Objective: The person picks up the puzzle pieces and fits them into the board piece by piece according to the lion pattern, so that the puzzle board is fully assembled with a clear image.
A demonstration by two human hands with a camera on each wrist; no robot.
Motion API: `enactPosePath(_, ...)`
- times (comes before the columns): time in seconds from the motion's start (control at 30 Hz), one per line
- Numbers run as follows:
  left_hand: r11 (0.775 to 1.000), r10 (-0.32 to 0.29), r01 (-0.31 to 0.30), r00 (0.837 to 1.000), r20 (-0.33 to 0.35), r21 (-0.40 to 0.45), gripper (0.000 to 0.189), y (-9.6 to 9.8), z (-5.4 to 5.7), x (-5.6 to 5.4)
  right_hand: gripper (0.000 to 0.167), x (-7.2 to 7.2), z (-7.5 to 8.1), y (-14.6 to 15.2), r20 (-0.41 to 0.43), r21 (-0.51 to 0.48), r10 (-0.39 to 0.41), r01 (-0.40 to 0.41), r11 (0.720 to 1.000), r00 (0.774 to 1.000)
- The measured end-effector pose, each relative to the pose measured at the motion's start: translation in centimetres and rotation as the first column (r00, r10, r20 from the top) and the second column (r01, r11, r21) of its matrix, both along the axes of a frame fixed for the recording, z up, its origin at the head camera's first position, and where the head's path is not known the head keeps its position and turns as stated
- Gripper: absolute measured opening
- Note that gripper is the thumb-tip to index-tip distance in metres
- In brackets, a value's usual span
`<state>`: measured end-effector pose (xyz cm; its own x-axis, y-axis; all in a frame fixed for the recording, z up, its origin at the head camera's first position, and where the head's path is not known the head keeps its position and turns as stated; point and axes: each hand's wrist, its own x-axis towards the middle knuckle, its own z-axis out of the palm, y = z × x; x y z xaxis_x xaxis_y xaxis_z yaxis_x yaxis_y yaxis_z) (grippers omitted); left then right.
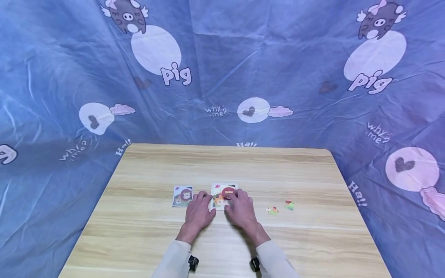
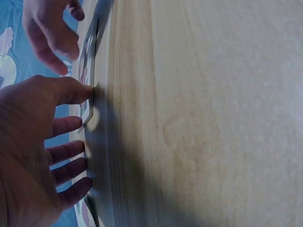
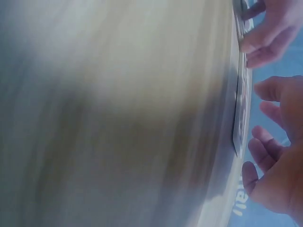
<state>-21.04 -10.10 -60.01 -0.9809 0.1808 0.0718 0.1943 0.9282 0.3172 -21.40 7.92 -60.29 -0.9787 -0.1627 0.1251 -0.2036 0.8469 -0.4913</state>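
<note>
A small jigsaw board (image 1: 224, 184) with a pale rim lies on the table between both hands, with colourful pieces and a red lettered patch (image 1: 228, 191) inside. My left hand (image 1: 199, 211) is at the board's left side. In the left wrist view its thumb (image 2: 75, 91) touches the near edge, while the other fingers extend fairly straight towards the left corner. Over the board's right part reaches my right hand (image 1: 241, 208), its fingertips above the pieces. The right wrist view shows its fingers (image 3: 271, 89) spread and loosely bent, holding nothing visible.
Left of the board lies a picture card (image 1: 182, 195) with a lion, close by the left hand. Two loose jigsaw clusters, one nearer (image 1: 273, 210) and one farther right (image 1: 289, 204), lie on the wooden table (image 1: 306, 239). A blue printed cloth (image 1: 222, 77) hangs behind.
</note>
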Motion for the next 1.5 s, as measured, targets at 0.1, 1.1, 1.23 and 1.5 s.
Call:
enactPosePath(0.1,1.0,0.002,-0.002,1.0,0.002,0.007,0.046,0.0,0.0,0.1,0.04,0.2,0.1,0.8,0.023,-0.003,-0.012,0.012,1.0,1.0)
enactPosePath(1.1,0.999,0.008,-0.008,1.0,0.004,0.034,0.044,0.2,0.0,-0.1,0.041,1.9,-0.4,8.2,-0.024,0.019,-0.135,0.135,0.991,0.991)
enactPosePath(1.23,0.999,0.015,-0.015,1.0,0.003,0.038,0.044,0.2,0.0,-0.1,0.041,2.2,-0.4,9.0,-0.011,0.025,-0.148,0.148,0.989,0.989)
enactPosePath(1.5,0.999,0.019,-0.019,1.0,0.011,0.031,0.044,0.3,0.0,0.1,0.043,2.7,0.0,10.7,0.045,0.023,-0.188,0.187,0.982,0.981)
